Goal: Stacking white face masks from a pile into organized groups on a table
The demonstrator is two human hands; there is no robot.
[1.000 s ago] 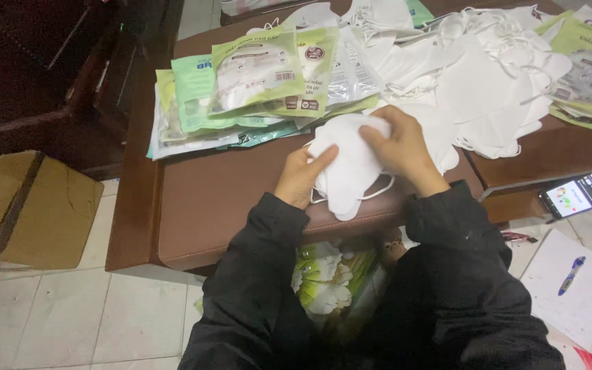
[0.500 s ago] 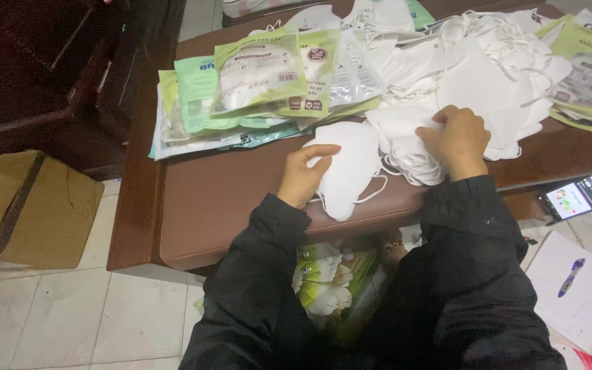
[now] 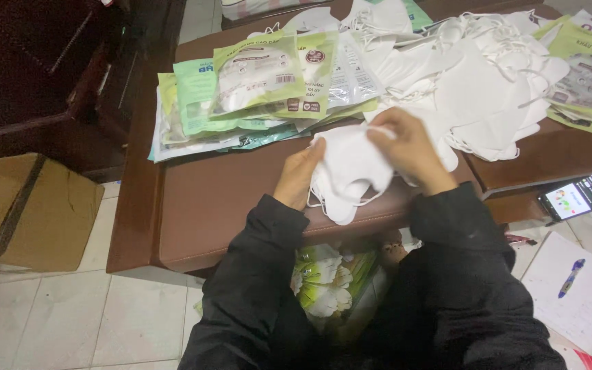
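Head view: both hands, left hand [image 3: 301,175] and right hand [image 3: 409,151], pinch a white mask [image 3: 351,171] over the brown table [image 3: 227,205]. Green packets [image 3: 262,89] lie just behind; loose masks [image 3: 481,82] crowd the right.

The right hand [image 3: 409,151], which half a second earlier reached into the loose mask pile [image 3: 474,89], is back over the white mask [image 3: 351,171], fingers [image 3: 378,127] pinching its top edge; the left hand [image 3: 301,175] now grips its side.
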